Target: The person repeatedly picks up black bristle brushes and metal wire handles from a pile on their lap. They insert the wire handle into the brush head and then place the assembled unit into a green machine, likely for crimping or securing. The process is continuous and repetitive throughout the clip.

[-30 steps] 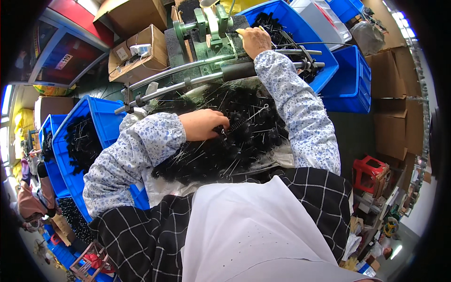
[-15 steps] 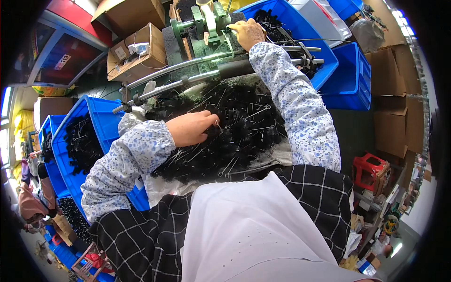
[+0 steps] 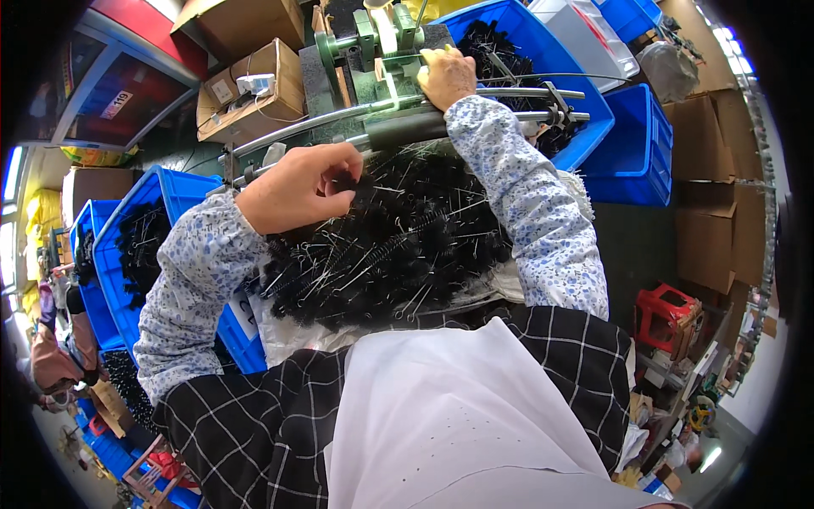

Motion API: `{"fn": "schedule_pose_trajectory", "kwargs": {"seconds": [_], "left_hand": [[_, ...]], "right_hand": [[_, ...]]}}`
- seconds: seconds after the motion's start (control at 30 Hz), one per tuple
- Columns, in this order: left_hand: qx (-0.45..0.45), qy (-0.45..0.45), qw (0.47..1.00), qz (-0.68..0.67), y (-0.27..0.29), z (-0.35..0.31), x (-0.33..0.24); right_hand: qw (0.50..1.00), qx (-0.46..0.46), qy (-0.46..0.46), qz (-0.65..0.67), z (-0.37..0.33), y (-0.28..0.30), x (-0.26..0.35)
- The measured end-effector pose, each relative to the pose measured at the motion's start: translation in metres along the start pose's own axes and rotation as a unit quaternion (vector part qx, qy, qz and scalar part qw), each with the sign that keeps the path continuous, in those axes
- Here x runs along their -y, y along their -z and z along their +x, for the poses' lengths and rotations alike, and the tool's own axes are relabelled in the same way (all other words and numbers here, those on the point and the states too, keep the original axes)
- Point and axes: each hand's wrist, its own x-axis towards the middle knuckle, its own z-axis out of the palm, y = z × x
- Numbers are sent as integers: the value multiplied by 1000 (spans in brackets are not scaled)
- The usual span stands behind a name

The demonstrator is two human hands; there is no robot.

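My right hand (image 3: 448, 78), with yellow covers on the fingertips, is closed beside the green machine (image 3: 366, 47). It pinches the end of a thin wire brush (image 3: 400, 57) that reaches across the machine's lit narrow belt. My left hand (image 3: 298, 191) hovers over the left side of a heap of black wire brushes (image 3: 407, 246). Its fingers are curled, with a gap between thumb and forefinger, and I see nothing held there. Many brushes in the heap show looped metal wire ends.
Metal rails (image 3: 297, 136) with a dark padded sleeve (image 3: 407, 129) cross between the heap and the machine. Blue bins holding black brushes stand left (image 3: 182, 199) and right (image 3: 585, 127). A cardboard box (image 3: 292, 81) sits beyond the rails; a red stool (image 3: 666, 318) is at right.
My left hand has risen from the heap, moving left and away from me, and its thumb and forefinger have parted. My right hand stays at the machine, shifted only slightly.
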Motion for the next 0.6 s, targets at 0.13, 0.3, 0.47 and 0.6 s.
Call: {"fn": "schedule_pose_trajectory", "kwargs": {"seconds": [0.13,0.3,0.47,0.6], "left_hand": [[-9,-23,999,25,1,5,-4],[-54,-42,998,16,2,3,3],[-115,-31,993,0,9,-12,17],[-105,-16,994,-29,4,-3,18]], "right_hand": [[1000,12,5,-8,3,-1,26],[1000,5,8,-20,1,6,13],[997,-4,11,-71,-2,6,-44],[992,32,-27,-115,19,12,-76]]}}
